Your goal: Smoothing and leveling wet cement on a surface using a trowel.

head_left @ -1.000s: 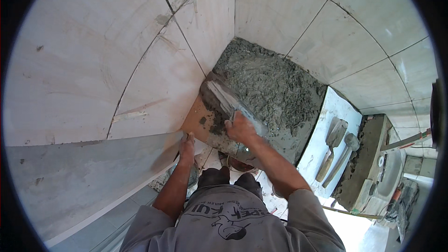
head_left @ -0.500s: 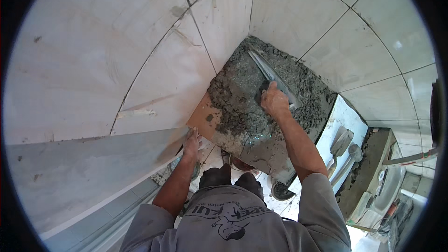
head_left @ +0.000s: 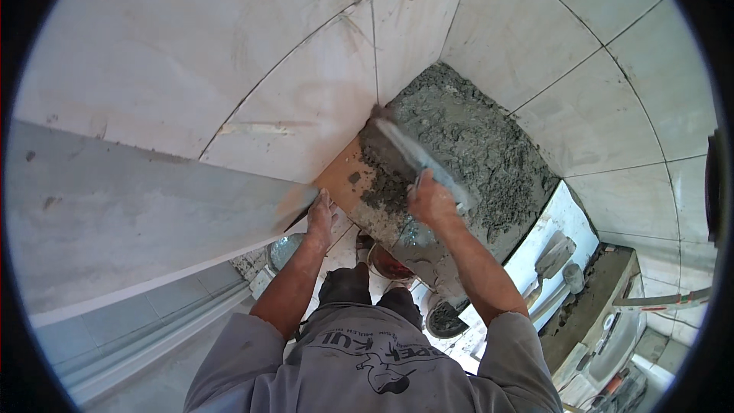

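My right hand [head_left: 433, 200] is closed round the grip of a long metal plastering trowel [head_left: 413, 149]. Its blade is smeared by motion and lies over wet grey mortar [head_left: 474, 138] spread into the tiled corner. Beside the mortar's left edge shows a bare strip of orange-brown surface [head_left: 342, 177]. My left hand [head_left: 319, 218] rests against the end of the low grey wall [head_left: 153, 199], next to that strip. Its fingers are stretched upward and partly hidden, and I see no tool in them.
Pale wall tiles [head_left: 290, 99] enclose the corner on both sides. At the right, a mortar-caked trowel [head_left: 554, 255] and a mallet-like tool [head_left: 572, 278] lie on a white panel [head_left: 562, 218]. A container of mortar [head_left: 445, 320] stands by my legs, near a reddish bowl [head_left: 388, 261].
The trowel has swept left and toward me across the mortar, its far end now by the left tiled wall. My left hand stays at the wall's end. The whole view has shifted a little.
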The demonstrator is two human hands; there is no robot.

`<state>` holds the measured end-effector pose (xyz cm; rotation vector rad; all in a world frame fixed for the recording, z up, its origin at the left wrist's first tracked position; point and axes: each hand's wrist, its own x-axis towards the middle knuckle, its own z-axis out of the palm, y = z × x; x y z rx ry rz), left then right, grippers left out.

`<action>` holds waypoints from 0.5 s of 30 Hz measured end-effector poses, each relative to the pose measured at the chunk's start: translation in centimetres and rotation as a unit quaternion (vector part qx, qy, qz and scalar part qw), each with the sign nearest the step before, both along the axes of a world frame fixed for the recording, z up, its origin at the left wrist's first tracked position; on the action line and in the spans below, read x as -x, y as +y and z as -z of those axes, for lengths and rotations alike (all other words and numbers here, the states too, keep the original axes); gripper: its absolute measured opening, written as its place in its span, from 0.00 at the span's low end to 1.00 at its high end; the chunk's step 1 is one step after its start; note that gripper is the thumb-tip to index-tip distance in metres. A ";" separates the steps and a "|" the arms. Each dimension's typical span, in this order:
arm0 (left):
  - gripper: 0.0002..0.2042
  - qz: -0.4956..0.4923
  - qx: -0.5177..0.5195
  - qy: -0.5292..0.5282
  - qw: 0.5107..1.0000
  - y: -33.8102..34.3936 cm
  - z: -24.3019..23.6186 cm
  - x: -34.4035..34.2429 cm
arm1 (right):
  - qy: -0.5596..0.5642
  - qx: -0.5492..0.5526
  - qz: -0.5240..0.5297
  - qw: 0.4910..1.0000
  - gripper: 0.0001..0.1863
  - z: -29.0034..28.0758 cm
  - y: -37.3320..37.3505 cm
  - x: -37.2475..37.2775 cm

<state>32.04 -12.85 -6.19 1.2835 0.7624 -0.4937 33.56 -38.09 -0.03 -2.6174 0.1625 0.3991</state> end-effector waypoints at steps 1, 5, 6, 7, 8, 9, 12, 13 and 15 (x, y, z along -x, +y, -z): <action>0.36 -0.006 0.000 -0.001 1.000 -0.1 0.2 0.2 | 0.006 -0.013 -0.020 1.000 0.18 0.6 0.8 0.8; 0.36 -0.064 0.030 -0.020 0.997 -0.4 0.6 1.0 | 0.043 -0.033 -0.015 0.998 0.17 0.2 2.9 2.7; 0.36 -0.070 0.037 -0.025 0.997 -0.5 0.6 1.0 | 0.044 -0.032 -0.017 0.998 0.17 0.4 2.9 2.9; 0.36 -0.073 0.038 -0.025 0.996 -0.5 0.5 1.3 | 0.031 -0.023 -0.047 0.998 0.19 0.8 2.6 3.1; 0.36 -0.079 0.038 -0.023 0.996 -0.6 0.5 1.6 | 0.018 -0.014 -0.077 0.997 0.20 1.1 2.5 3.3; 0.35 -0.085 0.039 -0.022 0.995 -0.9 0.5 1.6 | 0.016 -0.011 -0.078 0.997 0.20 1.2 2.6 3.5; 0.35 -0.107 0.035 -0.026 0.993 -1.5 0.5 1.7 | 0.032 0.012 -0.097 0.995 0.20 1.1 2.9 4.2; 0.35 -0.109 0.037 -0.026 0.993 -1.5 0.6 1.9 | 0.024 0.001 -0.089 0.996 0.20 0.9 2.9 4.2; 0.36 -0.116 0.049 -0.023 0.992 -1.4 0.9 2.4 | 0.017 -0.010 -0.083 0.996 0.20 -0.1 2.5 4.2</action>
